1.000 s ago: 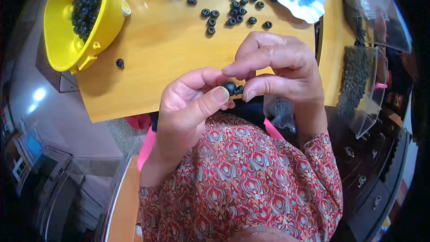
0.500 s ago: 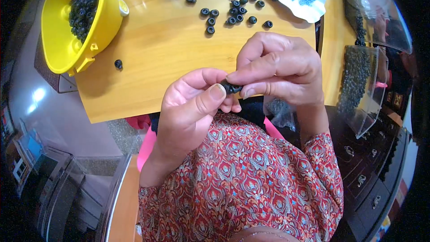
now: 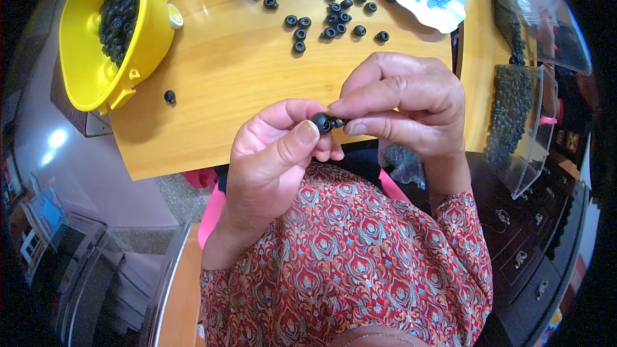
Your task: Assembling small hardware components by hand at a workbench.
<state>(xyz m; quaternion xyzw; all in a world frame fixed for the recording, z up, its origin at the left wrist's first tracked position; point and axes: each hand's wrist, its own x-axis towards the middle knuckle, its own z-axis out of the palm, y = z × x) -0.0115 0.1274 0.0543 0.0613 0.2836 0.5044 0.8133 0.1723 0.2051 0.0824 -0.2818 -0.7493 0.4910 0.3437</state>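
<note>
Black rubber, a small round cap (image 3: 321, 122), sits pinched between the thumb and fingers of the left hand (image 3: 273, 154), just above the person's patterned red sleeve and lap. The left grip is clenched on it, thumb pad pressed to its near side. Touching the cap on its right is a smaller dark piece (image 3: 339, 123), held at the fingertips of the right hand (image 3: 405, 106); that grip is clenched too, thumb below and forefinger above. The two pieces meet end to end, and their shared axis runs roughly level from left to right, between the two thumbs. So the small piece lies to the right of the cap, pointing into it, and the right hand is the one placed to press along that line while the left braces. How far the piece is seated inside the cap cannot be told; the fingers hide the joint.

Both hands hang above the near edge of the wooden surface (image 3: 225, 90), not resting on it. Farther out, one loose black ring (image 3: 169, 96) lies alone near a yellow tub (image 3: 90, 71) filled with more dark parts. Beyond the hands, a scatter of rings (image 3: 334, 16) spreads across the wood, and a white wavy-edged dish (image 3: 427, 9) holds small blue bits at the far right. A clear plastic tray (image 3: 533, 128) of dark parts stands off to the right side.
</note>
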